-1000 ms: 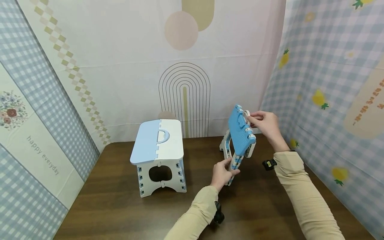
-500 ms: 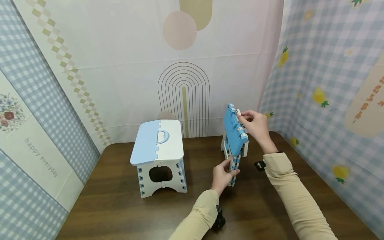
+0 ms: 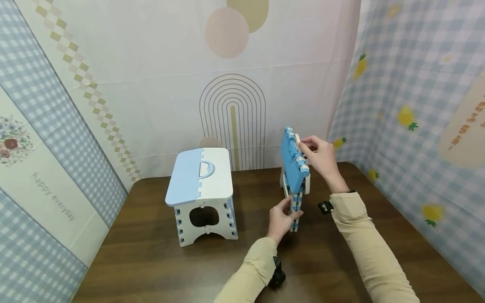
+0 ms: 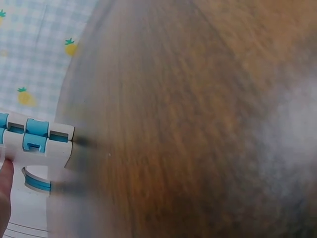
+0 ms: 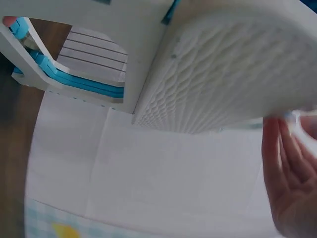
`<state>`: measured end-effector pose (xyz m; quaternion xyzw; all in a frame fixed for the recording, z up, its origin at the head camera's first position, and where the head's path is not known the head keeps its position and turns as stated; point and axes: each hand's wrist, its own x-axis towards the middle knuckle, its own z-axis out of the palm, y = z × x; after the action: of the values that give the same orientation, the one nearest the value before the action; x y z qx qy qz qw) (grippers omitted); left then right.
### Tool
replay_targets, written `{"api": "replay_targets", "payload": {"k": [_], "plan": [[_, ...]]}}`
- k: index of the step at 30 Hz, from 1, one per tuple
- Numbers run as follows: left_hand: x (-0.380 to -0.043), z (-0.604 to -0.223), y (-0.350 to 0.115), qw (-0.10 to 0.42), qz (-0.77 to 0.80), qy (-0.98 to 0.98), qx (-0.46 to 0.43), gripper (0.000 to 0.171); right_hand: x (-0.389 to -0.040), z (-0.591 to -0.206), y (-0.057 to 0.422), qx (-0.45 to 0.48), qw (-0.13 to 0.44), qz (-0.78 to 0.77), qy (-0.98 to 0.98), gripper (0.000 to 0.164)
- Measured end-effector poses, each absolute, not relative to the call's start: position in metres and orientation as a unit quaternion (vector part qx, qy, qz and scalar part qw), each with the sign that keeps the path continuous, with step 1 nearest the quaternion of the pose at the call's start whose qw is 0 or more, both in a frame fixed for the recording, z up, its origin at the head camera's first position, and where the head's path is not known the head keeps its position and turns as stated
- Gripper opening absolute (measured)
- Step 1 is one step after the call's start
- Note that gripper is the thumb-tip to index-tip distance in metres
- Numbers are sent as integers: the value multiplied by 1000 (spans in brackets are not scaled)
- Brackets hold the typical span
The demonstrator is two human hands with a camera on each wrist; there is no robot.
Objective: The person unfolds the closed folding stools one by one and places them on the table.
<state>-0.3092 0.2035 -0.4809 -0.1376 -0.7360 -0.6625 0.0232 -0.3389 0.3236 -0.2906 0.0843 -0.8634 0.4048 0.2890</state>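
Observation:
A blue and white plastic folding stool (image 3: 291,166) stands nearly folded flat on the right of the table, its blue and white seat halves hanging upright. My right hand (image 3: 321,156) pinches the white handle (image 3: 297,139) at the top. My left hand (image 3: 279,221) grips the near leg panel low down, fingers and thumb around its hinged edge. In the left wrist view a fingertip (image 4: 6,183) touches the white leg panel (image 4: 57,151). The right wrist view shows the textured white seat half (image 5: 228,74) beside the right hand's fingers.
A second folding stool (image 3: 216,181), light blue and white, stands unfolded on the left of the brown wooden table (image 3: 159,269). Patterned cloth (image 3: 170,84) hangs behind the table and along both sides.
The folding stool's legs and seat halves have come closer together, making it narrower. My right hand has moved left with the handle; the left hand keeps its grip on the leg.

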Motion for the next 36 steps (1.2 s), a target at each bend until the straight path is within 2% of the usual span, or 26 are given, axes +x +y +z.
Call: {"api": "replay_targets", "payload": {"k": [3,6,9,12,17,19,24,27,32,36], "plan": [[-309,-480,203,24,-656,-741,-140,49,-323,-291,326,90,264,462,-842,31],[-310,-480,203,26,-650,-746,-143,48,-308,-302,330,74,262,502,-821,28],[-312,-481,203,28,-640,-753,-149,49,-300,-334,337,41,258,524,-811,27],[-313,-481,202,31,-627,-763,-156,49,-292,-376,342,-4,222,532,-817,28],[-312,-477,201,38,-607,-775,-169,46,-279,-427,335,-20,143,537,-831,45],[-311,-475,200,39,-602,-779,-171,46,-276,-435,331,-9,127,539,-833,52],[-307,-475,198,46,-599,-779,-177,44,-276,-444,326,29,98,508,-855,57],[-307,-477,198,53,-598,-778,-185,43,-279,-448,325,49,106,495,-861,56],[-310,-479,197,60,-584,-786,-194,45,-284,-453,326,72,180,463,-865,41],[-312,-480,198,60,-577,-790,-197,46,-286,-455,331,100,220,422,-874,37]]}}
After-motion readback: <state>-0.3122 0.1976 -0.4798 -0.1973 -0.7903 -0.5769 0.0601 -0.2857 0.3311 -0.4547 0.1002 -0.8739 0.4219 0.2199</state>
